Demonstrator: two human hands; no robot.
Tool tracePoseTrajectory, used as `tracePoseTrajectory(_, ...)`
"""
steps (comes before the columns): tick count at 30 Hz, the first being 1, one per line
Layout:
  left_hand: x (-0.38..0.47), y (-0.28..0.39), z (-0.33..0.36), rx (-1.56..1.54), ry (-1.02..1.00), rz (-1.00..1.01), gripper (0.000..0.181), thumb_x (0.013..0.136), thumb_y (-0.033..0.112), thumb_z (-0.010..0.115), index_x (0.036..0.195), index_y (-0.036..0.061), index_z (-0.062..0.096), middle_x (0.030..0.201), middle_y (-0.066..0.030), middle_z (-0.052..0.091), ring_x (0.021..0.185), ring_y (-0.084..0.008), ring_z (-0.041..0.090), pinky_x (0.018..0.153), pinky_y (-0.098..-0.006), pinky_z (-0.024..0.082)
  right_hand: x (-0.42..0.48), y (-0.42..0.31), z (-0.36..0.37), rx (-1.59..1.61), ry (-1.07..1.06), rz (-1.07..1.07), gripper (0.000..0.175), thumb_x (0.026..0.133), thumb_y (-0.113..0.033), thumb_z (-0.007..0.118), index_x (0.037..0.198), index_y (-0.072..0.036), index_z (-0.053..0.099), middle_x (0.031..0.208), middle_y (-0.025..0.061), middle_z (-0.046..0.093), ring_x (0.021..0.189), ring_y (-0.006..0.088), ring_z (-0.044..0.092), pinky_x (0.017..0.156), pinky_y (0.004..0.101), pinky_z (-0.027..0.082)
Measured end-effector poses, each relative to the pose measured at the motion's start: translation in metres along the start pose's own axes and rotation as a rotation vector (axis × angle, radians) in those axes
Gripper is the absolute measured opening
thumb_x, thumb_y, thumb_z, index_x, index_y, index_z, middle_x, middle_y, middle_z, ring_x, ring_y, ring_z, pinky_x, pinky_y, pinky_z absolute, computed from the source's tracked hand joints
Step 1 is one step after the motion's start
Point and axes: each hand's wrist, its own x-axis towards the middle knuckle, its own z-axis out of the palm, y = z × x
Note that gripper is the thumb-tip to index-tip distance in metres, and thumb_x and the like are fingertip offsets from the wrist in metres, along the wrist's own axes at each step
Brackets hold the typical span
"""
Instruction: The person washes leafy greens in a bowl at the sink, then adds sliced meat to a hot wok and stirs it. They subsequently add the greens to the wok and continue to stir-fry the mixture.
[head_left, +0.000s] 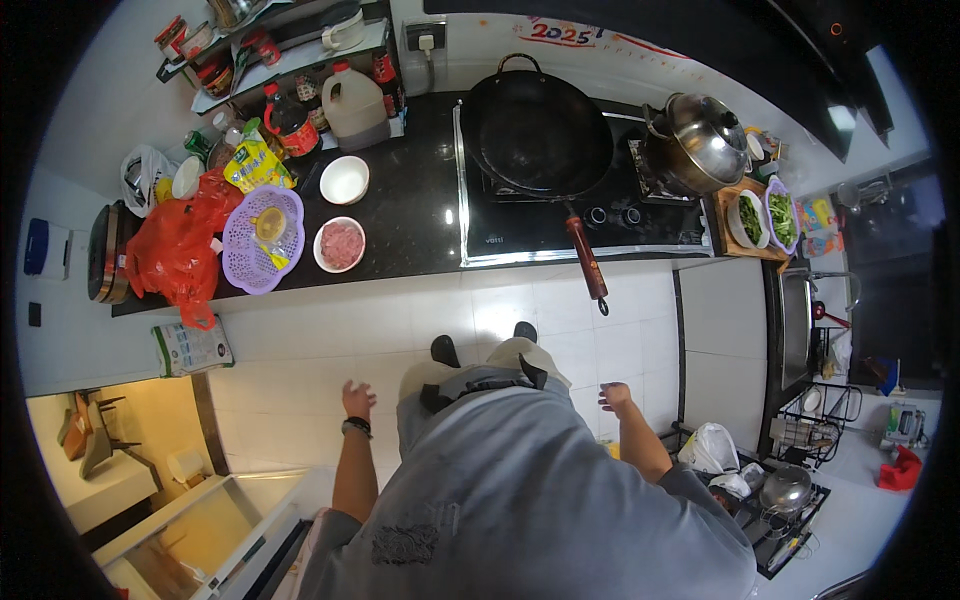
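My left hand hangs at my side over the tiled floor, fingers apart and holding nothing. On the other side my right hand hangs with its fingers loosely bent, and I see nothing held in it. Before me a black wok sits on the left burner of a black gas hob, its wooden handle reaching past the counter edge. A lidded steel pot stands on the right burner. Left of the hob are a bowl of raw sliced meat and a white bowl.
A purple plastic basket and a red plastic bag lie at the counter's left. Bottles and a plastic jug stand behind. Right of the pot, chopped greens rest on a wooden board. A sink is further right.
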Motion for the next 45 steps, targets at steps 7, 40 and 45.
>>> tracePoseTrajectory(7,0.024,0.127,0.039,-0.229,-0.117,0.388,0.062,0.093,0.011,0.052,0.146,0.0069,0.021,0.119,-0.0151,0.056,0.086,-0.0267,0.062,0.076,-0.0377,0.055,-0.049,0.007,0.02,0.104,0.053,-0.039,0.041,0.092,-0.025,0.057,0.122,0.002,0.054,0.108,0.015,0.064,0.087,0.0269,0.066,0.07,0.0391,0.054)
tracePoseTrajectory(40,0.058,0.234,0.092,-0.627,-0.578,0.325,0.096,0.093,0.005,0.049,0.145,0.0318,-0.027,0.156,-0.0119,0.016,0.122,-0.0498,0.046,0.096,-0.061,0.044,-0.109,0.036,0.046,0.143,0.106,-0.012,0.035,0.093,-0.023,0.055,0.119,0.0,0.058,0.103,0.0128,0.066,0.08,0.0236,0.066,0.067,0.0364,0.053)
tracePoseTrajectory(45,0.065,0.236,0.092,-0.669,-0.631,0.284,0.098,0.092,0.004,0.051,0.145,0.0341,-0.025,0.156,-0.0114,0.015,0.123,-0.0496,0.044,0.098,-0.0637,0.042,-0.113,0.042,0.046,0.138,0.106,-0.011,0.035,0.093,-0.024,0.055,0.118,0.0,0.059,0.103,0.0125,0.066,0.079,0.023,0.067,0.066,0.0358,0.053)
